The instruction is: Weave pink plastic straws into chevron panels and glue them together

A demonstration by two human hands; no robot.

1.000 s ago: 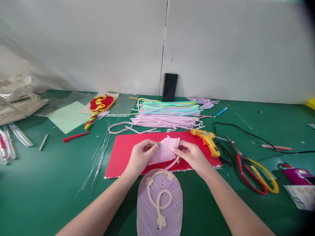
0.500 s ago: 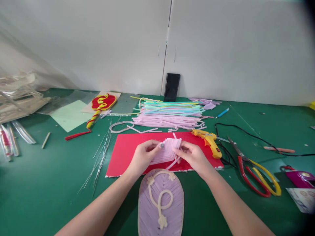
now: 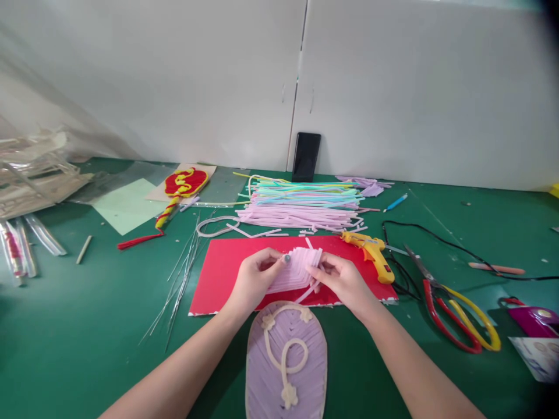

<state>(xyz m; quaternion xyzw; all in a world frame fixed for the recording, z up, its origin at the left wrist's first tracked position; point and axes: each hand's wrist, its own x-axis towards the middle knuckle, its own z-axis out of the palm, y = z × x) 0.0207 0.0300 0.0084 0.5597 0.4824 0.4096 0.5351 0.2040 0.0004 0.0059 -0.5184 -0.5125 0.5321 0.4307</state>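
Note:
Between my two hands is a panel of pink pipe cleaners (image 3: 290,275), laid side by side and bent in nested angles. My left hand (image 3: 261,276) pinches its left edge, thumb on top. On the right edge, my right hand (image 3: 338,278) grips the panel with thumb and fingers, and a loose pink strand slants down beneath that hand. The panel is held just over a red board (image 3: 227,262) lying on the table. Closer to me lies a purple oval piece (image 3: 262,378) trimmed with cream cord and small flowers.
Behind the board lies a pile of pink, green and yellow pipe cleaners (image 3: 297,212), with a phone (image 3: 306,157) propped behind it. A yellow glue gun (image 3: 371,256) and scissors (image 3: 454,314) lie right. Thin wires (image 3: 181,279) and a red-and-yellow fan shape (image 3: 186,183) lie left.
Both hands keep their hold on the pink panel with hardly any movement. The whole view has shifted very slightly.

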